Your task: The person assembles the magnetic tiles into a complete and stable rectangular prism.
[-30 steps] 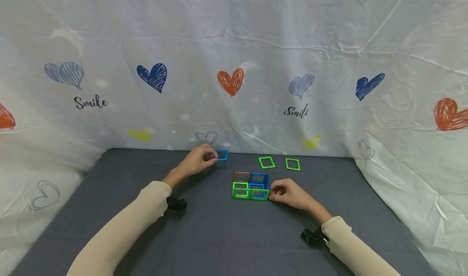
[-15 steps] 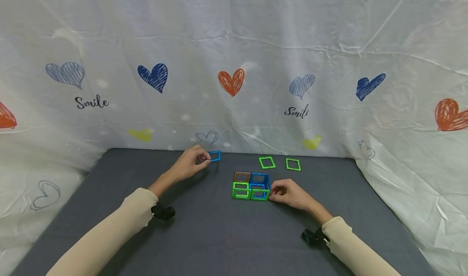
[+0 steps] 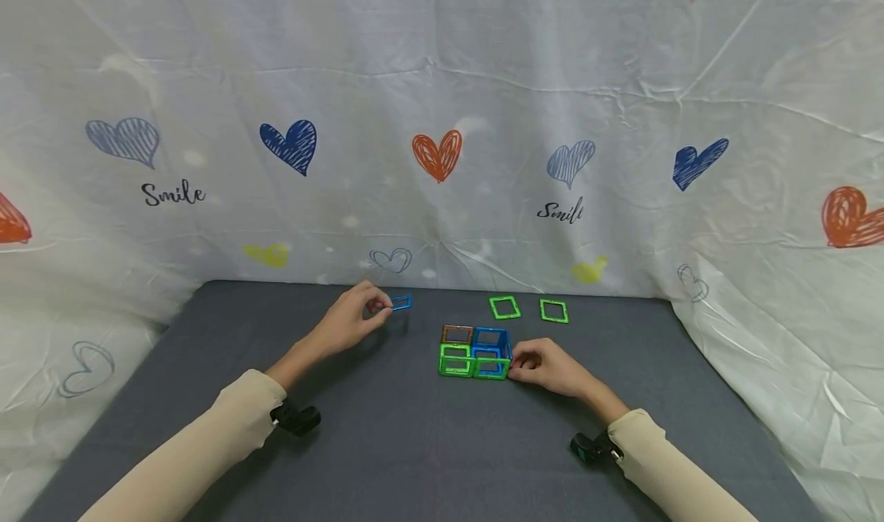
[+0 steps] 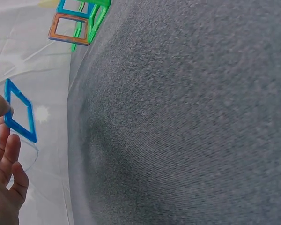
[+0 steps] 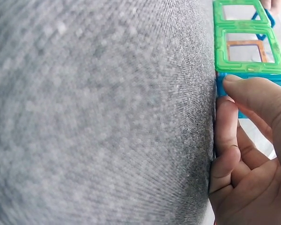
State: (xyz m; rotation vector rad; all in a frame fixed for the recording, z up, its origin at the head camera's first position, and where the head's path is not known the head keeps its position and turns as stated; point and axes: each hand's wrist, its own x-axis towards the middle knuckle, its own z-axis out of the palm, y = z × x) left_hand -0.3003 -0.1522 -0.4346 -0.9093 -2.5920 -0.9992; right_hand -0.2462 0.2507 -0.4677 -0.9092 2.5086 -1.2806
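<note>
In the head view, my left hand (image 3: 355, 315) pinches a blue square magnetic tile (image 3: 410, 302) by one edge, raised left of a small box-like build. The left wrist view shows that tile (image 4: 32, 123) tilted between thumb and fingers. The build has two green tiles (image 3: 456, 374) along its front, an orange tile (image 3: 457, 327) at back left and blue tiles (image 3: 492, 329) on the right. My right hand (image 3: 549, 365) is at the build's right side. Its thumb and curled index finger grip the edge of the blue side tile (image 5: 271, 79).
Two loose green square tiles, one on the left (image 3: 503, 298) and one on the right (image 3: 552, 302), lie behind the build. The dark grey table (image 3: 414, 453) ends at a white cloth backdrop (image 3: 497, 230) printed with hearts. Both wrists carry small black cameras.
My left hand has drawn back to the left and slightly toward me with the blue tile, which is now tilted flatter. The right hand and the build stay in place.
</note>
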